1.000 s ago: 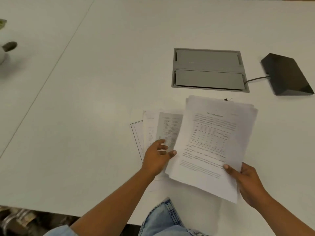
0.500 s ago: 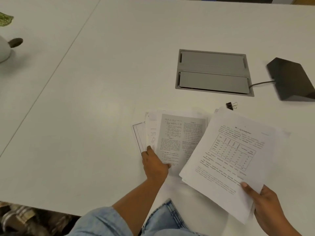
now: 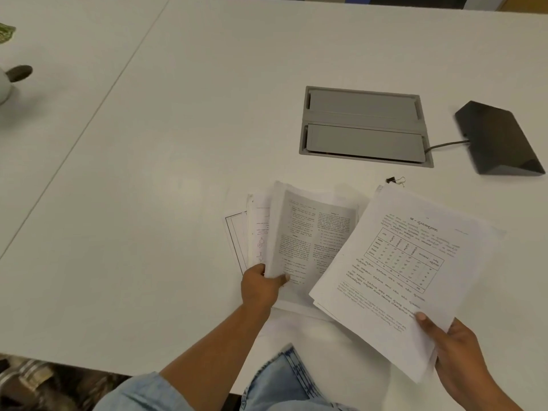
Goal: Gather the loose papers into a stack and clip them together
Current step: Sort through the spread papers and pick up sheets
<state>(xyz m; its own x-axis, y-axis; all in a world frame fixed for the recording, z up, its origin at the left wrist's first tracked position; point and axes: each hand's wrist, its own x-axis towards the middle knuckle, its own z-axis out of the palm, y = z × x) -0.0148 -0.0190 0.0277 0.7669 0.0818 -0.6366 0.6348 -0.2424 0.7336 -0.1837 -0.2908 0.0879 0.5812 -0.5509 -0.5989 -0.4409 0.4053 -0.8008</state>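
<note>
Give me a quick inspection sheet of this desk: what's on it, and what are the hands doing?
Surface: white table, a seam running down its left part.
Job's things: stack with a table on top; fanned loose papers; binder clip lying free beyond them.
Clutter: black wedge-shaped device; pale object at the left edge.
Grippers: left hand grips the loose papers; right hand holds the stack.
Cables: one cable from device to grey floor-box hatch.
Surroundings: denim clothing below the table.

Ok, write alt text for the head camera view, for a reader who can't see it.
A person's right hand holds a stack of printed papers over a white table, while the left hand grips more loose sheets fanned out beside it. A small black binder clip lies just beyond the papers, near a grey cable hatch.
</note>
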